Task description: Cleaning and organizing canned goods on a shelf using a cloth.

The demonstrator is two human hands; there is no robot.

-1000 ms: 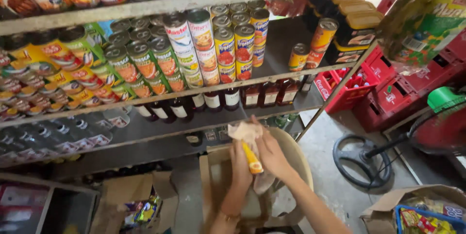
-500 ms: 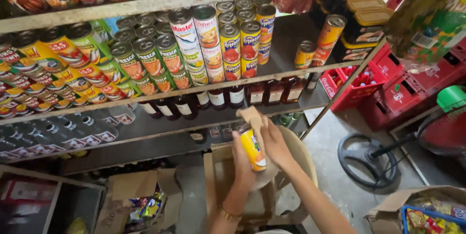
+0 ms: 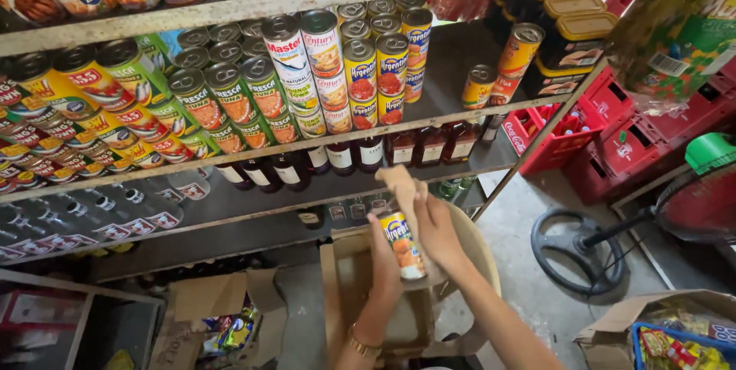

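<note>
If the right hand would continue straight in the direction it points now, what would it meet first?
The right hand, pressing a cloth on the top of the yellow can, points up and away toward the shelves. Probably it would first meet the dark bottles on the shelf just beyond, though depth is hard to judge.

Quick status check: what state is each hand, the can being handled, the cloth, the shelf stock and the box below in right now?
Left hand: gripping the yellow can from the side.
Right hand: pressing a cloth onto the can's top.
Yellow can: upright, held, off the shelf.
Cloth: bunched, on the can's top.
Shelf cans: sealed, stacked in rows.
Dark bottles: upright, capped.
Cardboard box: open, below the hands.
</note>
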